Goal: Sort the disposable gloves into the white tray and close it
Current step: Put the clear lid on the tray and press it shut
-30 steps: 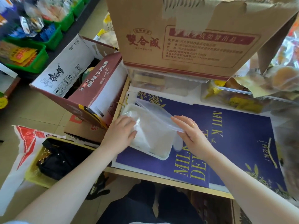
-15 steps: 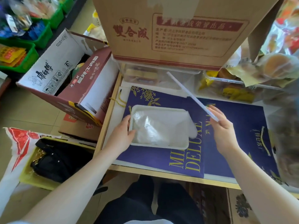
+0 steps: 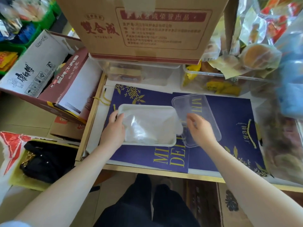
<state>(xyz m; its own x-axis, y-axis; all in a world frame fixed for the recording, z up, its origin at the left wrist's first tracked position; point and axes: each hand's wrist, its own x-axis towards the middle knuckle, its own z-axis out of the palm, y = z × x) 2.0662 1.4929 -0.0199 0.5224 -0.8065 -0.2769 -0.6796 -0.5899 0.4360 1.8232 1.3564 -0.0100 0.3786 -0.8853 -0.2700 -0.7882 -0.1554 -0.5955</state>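
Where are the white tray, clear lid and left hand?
white tray [image 3: 147, 107], head view, far rim.
clear lid [image 3: 193, 104], head view, flat top panel.
left hand [image 3: 114, 128], head view, back of hand.

A small shop's stock corner: left of the big carton [image 3: 144, 27] stand green bins [image 3: 14, 46] of packets; right, bagged snacks [image 3: 259, 54].

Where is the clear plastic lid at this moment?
The clear plastic lid lies right of centre in the head view, beside the white tray, under the right hand, on the purple bag.
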